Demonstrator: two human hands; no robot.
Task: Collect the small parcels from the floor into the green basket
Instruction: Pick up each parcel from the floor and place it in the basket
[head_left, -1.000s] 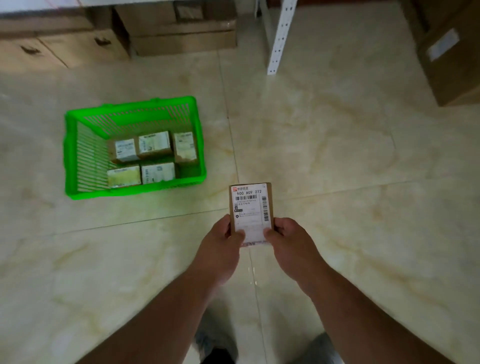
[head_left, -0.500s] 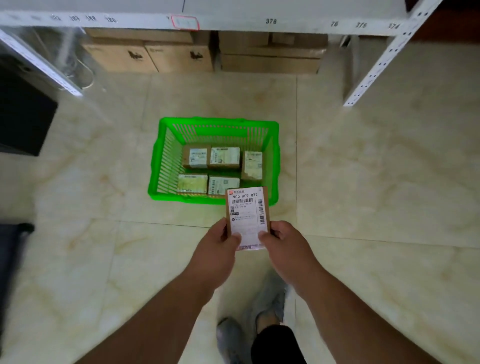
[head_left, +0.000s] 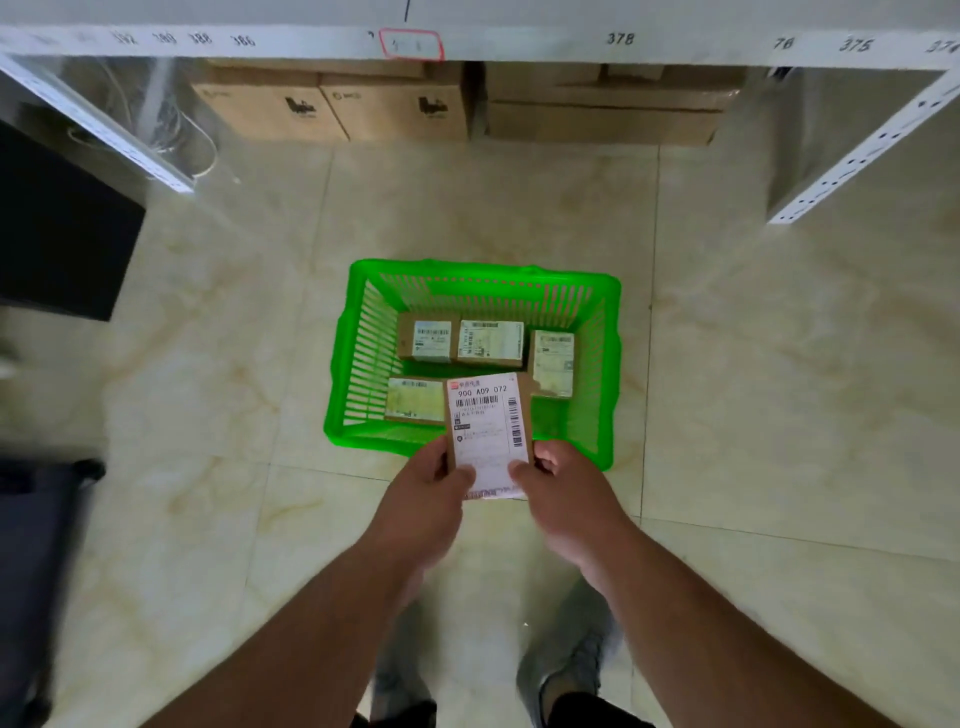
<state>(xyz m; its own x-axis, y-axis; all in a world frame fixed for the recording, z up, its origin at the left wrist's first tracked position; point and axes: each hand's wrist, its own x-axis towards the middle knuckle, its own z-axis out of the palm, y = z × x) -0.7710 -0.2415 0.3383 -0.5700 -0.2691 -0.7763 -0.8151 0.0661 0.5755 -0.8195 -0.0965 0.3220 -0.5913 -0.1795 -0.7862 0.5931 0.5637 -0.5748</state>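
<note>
While both thumbs press its label, the parcel (head_left: 488, 434) sits between the fingers (head_left: 540, 460).

Cream tiled floor (head_left: 779, 415) under green basket (head_left: 605, 374), cardboard boxes (head_left: 395, 106)

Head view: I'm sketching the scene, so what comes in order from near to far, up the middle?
shoes → hands gripping the parcel → green basket → bare floor → cardboard boxes → shelf edge
</note>
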